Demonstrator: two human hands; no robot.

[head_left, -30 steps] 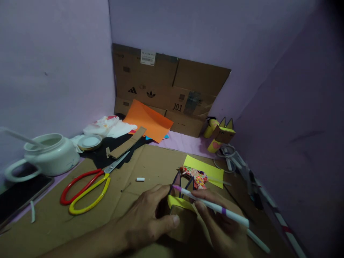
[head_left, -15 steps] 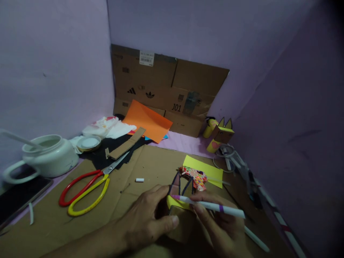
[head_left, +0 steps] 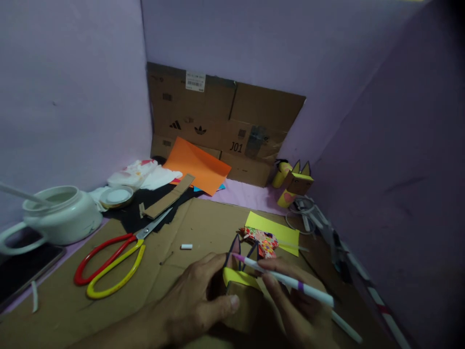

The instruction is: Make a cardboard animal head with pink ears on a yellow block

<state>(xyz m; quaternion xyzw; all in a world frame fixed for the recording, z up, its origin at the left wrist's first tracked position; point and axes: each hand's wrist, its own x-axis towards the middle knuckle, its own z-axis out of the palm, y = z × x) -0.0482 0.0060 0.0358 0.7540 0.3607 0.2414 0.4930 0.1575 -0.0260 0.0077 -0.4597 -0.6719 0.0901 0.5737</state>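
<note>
far to the left of the left fingers stands a white pot (head_left: 69, 220), with a stick leaning in it; a wide swing of the arm could knock it. between the pot and the left hand (head_left: 203, 291) lie scissors (head_left: 140, 236) with red and yellow handles, and the forearm might push them if it slides outward. just beyond the left fingers is a small white cap (head_left: 186, 246); it looks light, so a touch of the knuckles could make it roll.

the left fingers hold the cardboard piece (head_left: 242, 303), the thumb on its front. a grip too strong may dent the walls, and one too loose may let it turn under the marker (head_left: 290, 282). its two pointed ears (head_left: 233, 246) look thin, so a hard press could bend one. the yellow strip (head_left: 240, 277) is close below the tip, and a slip could leave a purple stain there.

the right hand (head_left: 300, 310) pinches the marker, its tip at the left ear; i cannot tell if they touch. beside the right fingers lies a white stick (head_left: 347, 328), which could shift if the hand pushes it.
</note>
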